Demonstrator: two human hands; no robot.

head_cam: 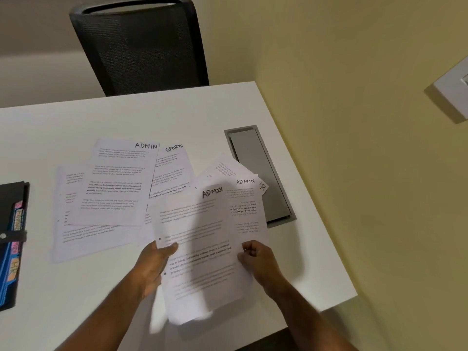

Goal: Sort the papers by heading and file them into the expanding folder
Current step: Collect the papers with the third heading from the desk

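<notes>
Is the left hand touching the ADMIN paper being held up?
Touching. The head view shows the left hand with its thumb pressed over the left edge of the held ADMIN paper.

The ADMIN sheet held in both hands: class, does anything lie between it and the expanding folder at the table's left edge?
Yes. Between the ADMIN sheet and the expanding folder lies a spread of loose papers on the table.

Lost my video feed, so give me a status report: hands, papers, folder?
Left hand and right hand each grip the ADMIN sheet. Other papers spread on desk. Folder at left, strapped shut. Nothing blocking.
</notes>
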